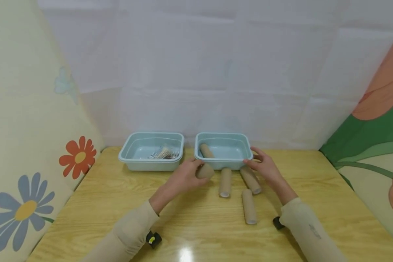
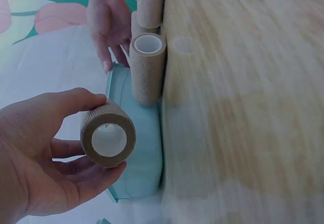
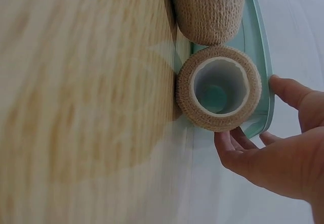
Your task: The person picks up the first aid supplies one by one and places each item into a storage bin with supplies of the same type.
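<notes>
A tan bandage roll (image 2: 108, 135) with a white core is gripped between the thumb and fingers of my left hand (image 1: 185, 175). It is at the front left corner of the right-hand pale blue basin (image 1: 221, 165). My right hand (image 1: 265, 166) touches that basin's front right corner, its thumb at the rim and its loosely extended fingers along the side. Inside the basin lies another bandage roll (image 1: 206, 150). Before the basin, two rolls, a middle one (image 1: 225, 183) and a right one (image 1: 250, 181), lie end-on toward me, with one more roll (image 1: 249, 206) nearer.
To the left stands a second pale blue basin (image 1: 150, 165) with a small pile of thin white sticks in clear wrapping (image 1: 165, 153). Both basins are at the back of the wooden table (image 1: 196, 225), close to a white sheet (image 1: 183, 72). Flower-patterned panels flank the table.
</notes>
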Available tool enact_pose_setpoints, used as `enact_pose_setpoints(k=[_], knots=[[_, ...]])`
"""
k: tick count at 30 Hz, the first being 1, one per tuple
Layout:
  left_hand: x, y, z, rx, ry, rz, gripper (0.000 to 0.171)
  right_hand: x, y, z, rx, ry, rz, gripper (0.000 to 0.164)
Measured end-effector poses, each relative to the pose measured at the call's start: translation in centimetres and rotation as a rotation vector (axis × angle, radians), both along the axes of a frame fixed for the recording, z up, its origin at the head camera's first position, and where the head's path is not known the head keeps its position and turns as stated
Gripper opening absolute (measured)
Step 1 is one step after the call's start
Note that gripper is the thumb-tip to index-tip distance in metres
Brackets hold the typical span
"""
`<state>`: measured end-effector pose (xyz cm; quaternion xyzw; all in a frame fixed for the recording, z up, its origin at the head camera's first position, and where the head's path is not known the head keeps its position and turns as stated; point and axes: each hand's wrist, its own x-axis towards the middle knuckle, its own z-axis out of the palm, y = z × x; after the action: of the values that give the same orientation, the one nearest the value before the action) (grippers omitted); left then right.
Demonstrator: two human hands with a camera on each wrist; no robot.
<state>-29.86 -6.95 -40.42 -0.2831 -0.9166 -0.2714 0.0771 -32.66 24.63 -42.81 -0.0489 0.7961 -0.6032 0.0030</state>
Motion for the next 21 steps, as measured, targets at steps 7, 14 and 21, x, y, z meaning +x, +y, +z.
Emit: enact_pose_setpoints(k=[7,14,21], knots=[[-0.2,0.4,0.6,0.106,-0.061,0.005,0.057,-0.1,0.1,-0.1,-0.001,0.002,0.0,0.079],[-1.0,1.2,1.1,0.209,-0.143,0.035,0.062,-0.3,0.2,-0.3,0.006,0.002,0.0,0.079],[-1.5,1.7,1.3,0.315,-0.137,0.082,0.059,-0.5,0.2,-0.3,-0.001,0.022,0.0,0.078]])
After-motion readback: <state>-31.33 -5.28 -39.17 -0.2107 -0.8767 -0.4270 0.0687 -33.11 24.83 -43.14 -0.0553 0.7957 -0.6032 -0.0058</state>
